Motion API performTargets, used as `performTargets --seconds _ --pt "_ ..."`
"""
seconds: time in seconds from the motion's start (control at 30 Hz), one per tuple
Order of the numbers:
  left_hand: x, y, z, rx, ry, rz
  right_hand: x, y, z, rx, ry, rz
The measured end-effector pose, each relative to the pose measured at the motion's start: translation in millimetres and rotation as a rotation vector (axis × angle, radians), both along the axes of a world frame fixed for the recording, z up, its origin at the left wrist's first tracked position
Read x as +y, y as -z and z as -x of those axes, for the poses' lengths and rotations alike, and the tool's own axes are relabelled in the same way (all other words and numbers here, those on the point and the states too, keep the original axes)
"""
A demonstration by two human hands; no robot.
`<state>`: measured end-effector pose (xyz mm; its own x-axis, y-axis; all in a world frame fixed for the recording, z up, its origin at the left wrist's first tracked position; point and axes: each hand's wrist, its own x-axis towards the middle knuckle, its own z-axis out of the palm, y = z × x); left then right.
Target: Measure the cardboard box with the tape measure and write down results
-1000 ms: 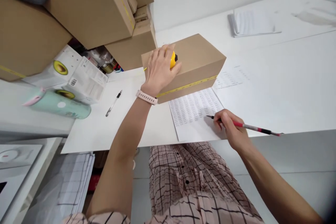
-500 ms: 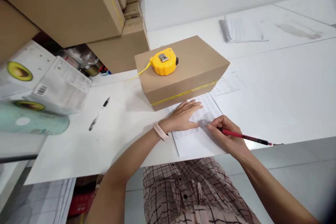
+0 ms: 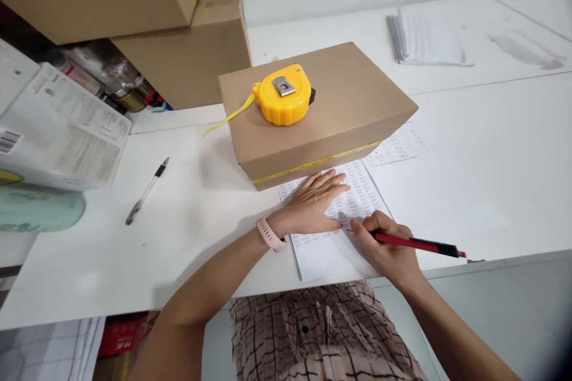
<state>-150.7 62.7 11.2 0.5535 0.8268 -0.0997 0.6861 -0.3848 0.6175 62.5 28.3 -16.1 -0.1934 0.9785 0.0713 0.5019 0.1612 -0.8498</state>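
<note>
A sheet of paper [image 3: 319, 262] with rows of small handwriting lies at the table's front edge. My left hand [image 3: 313, 205] rests flat on it, fingers spread, a pale pink band around the wrist. In my right hand [image 3: 388, 244] is a red and black pen [image 3: 417, 243], its tip low over the written rows near my left thumb. Just beyond the paper, overlapping its far end, stands a closed cardboard box [image 3: 348, 101]. On the box sits a yellow tape measure [image 3: 285, 95], its yellow strap trailing over the left edge.
A black-and-clear pen [image 3: 146, 191] lies on the white table [image 3: 187, 262] to the left. White cartons [image 3: 67, 125], a mint-green cylinder [image 3: 42, 208] and stacked cardboard boxes [image 3: 187, 53] crowd the left and back. Folded papers [image 3: 429, 41] lie at the back right.
The view has shifted closer, so the box and tape measure look larger. My left hand stays flat on the paper; the right still holds the pen, its tip slightly lower in view.
</note>
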Motion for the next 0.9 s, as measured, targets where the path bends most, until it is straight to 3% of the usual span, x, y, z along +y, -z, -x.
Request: performTargets --seconds 0.9 --pt "0.4 -0.7 -1.2 0.017 -0.008 0.007 0.1 0.5 -0.7 -0.093 0.002 -0.021"
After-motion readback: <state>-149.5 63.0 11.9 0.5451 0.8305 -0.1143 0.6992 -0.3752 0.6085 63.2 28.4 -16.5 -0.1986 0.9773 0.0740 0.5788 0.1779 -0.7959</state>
